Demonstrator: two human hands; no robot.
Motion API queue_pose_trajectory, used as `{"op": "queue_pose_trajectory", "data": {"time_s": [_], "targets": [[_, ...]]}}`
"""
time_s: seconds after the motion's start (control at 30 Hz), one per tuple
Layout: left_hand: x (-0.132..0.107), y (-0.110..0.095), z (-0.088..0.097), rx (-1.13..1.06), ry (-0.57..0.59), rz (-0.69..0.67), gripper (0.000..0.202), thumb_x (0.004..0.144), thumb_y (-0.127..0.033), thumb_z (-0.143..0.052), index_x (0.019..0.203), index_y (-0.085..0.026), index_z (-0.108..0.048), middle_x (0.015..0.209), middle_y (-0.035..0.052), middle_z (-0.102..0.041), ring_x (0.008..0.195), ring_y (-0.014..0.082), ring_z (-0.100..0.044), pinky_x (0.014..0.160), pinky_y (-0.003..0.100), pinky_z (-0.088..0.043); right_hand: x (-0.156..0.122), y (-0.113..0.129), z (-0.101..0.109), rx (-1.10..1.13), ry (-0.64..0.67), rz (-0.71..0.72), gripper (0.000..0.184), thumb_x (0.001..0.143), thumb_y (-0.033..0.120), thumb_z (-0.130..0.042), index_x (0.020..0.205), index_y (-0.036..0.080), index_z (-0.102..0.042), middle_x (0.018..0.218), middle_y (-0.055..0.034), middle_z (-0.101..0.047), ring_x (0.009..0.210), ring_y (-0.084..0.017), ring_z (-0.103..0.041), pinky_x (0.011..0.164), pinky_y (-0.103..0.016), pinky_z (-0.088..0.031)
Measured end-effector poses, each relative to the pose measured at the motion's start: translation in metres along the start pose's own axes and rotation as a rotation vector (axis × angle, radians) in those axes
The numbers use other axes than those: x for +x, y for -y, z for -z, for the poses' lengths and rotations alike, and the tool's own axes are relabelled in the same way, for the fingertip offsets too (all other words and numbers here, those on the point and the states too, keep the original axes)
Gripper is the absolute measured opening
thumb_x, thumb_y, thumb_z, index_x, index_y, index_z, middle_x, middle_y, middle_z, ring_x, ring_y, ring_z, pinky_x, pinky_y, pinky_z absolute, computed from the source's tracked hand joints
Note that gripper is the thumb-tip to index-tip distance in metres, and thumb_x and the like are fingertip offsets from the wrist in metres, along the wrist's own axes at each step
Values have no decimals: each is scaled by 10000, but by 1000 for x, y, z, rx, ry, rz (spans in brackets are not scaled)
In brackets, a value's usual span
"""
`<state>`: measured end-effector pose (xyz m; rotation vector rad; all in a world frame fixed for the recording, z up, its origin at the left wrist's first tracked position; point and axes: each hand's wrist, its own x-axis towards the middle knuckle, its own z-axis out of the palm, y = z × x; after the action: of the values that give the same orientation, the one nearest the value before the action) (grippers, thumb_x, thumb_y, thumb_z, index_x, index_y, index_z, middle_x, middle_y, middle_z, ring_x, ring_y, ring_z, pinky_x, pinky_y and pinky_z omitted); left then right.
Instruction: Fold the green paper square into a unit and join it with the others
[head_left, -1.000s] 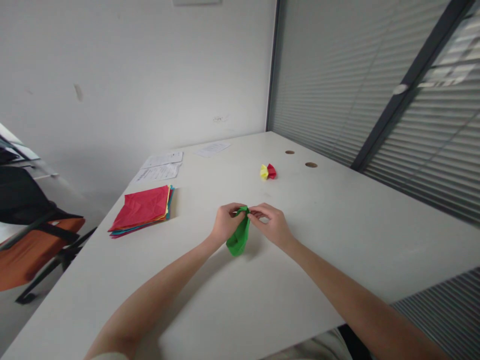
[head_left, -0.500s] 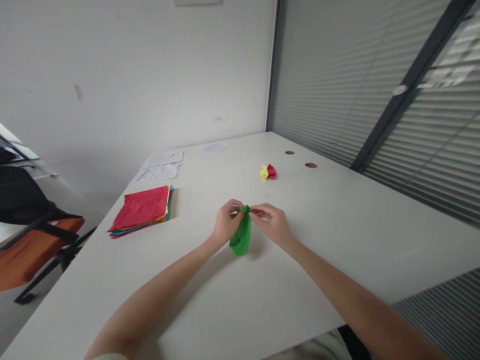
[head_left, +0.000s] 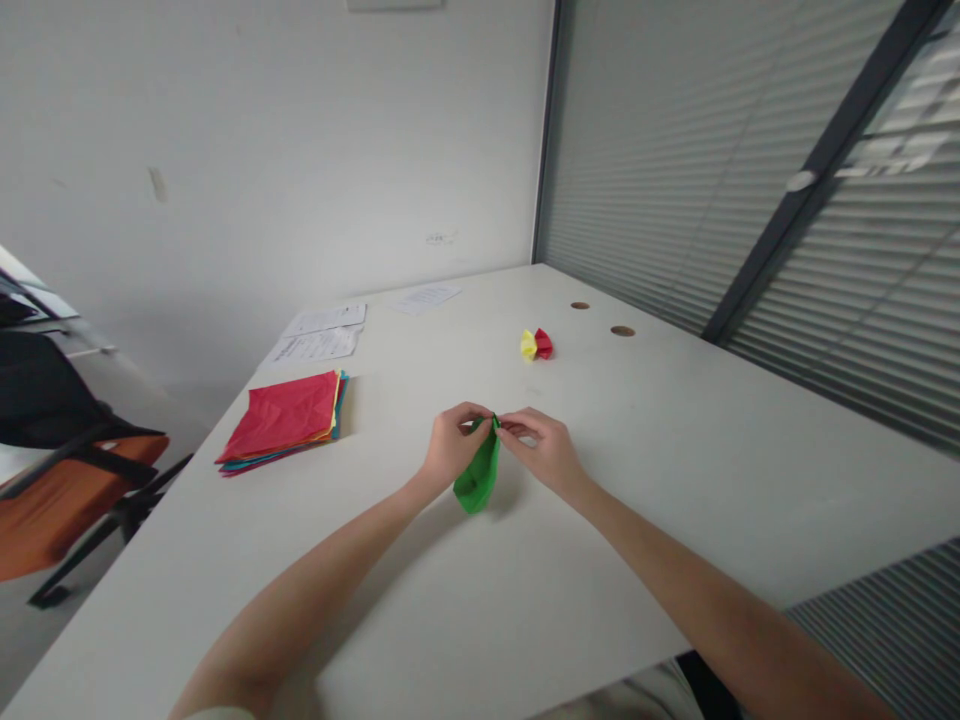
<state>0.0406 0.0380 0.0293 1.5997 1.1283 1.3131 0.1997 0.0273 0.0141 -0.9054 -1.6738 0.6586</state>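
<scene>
A piece of green tissue paper (head_left: pixel 477 480) hangs over the table, gathered to a narrow point at its top. My left hand (head_left: pixel 454 442) pinches that gathered end between thumb and fingers from the left. From the right, my right hand (head_left: pixel 541 442) grips the same tip with its thumb and fingertips. The two hands nearly touch at the tip, and the exact folds between the fingers are too small to make out. Beyond them lies a small bow-shaped twist of yellow and red paper (head_left: pixel 536 345).
On the left of the white table (head_left: pixel 420 620) lies a stack of coloured tissue paper (head_left: pixel 289 415), red on top. Printed sheets (head_left: pixel 319 335) rest near the wall. Two round holes (head_left: pixel 622 331) pierce the tabletop by the window blinds. An orange chair (head_left: pixel 82 495) stands at left.
The hands have drawn slightly closer together at the green paper's tip. Its lower part has swung a little to the left.
</scene>
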Motion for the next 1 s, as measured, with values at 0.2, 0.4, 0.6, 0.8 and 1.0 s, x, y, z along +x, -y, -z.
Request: {"op": "queue_pose_trajectory", "data": {"time_s": [0.2, 0.4, 0.6, 0.8, 1.0], "targets": [[2, -1, 1, -17, 8, 43, 165, 668, -197, -665, 824, -145, -677, 737, 50, -706, 669, 149, -654, 597, 235, -519, 0, 5, 2, -75, 40, 88, 152, 841, 271, -610, 938, 181, -685, 846, -54, -662, 724, -152, -646, 703, -298, -565], [4, -3, 3, -51, -45, 11, 101, 667, -218, -662, 734, -143, -650, 732, 49, -693, 688, 151, -656, 629, 255, -536, -2, 6, 1, -4, 44, 83, 210, 848, 304, -611, 1021, 203, -671, 931, -67, -649, 779, -157, -658, 755, -321, -576], [6, -1, 6, -175, -114, 85, 194, 663, -225, -681, 759, -158, -527, 793, 88, -721, 753, 194, -698, 642, 281, -543, -5, -2, -3, 35, 123, -66, 413, 766, 294, -684, 1159, 189, -613, 1025, -85, -626, 742, -150, -666, 690, -308, -597], [7, 0, 7, -146, -91, 105, 180, 673, -221, -665, 761, -165, -519, 777, 85, -730, 736, 201, -703, 604, 261, -526, -3, 0, -3, -6, 157, -41, 268, 814, 216, -584, 1069, 178, -657, 962, -72, -639, 702, -134, -663, 650, -276, -592], [7, 5, 6, -109, -42, 67, 179, 694, -216, -636, 857, -143, -656, 839, 93, -737, 739, 184, -696, 635, 265, -533, -4, 0, -2, -29, 168, 31, 290, 808, 200, -587, 1092, 185, -646, 948, -64, -623, 688, -123, -641, 659, -274, -590]]}}
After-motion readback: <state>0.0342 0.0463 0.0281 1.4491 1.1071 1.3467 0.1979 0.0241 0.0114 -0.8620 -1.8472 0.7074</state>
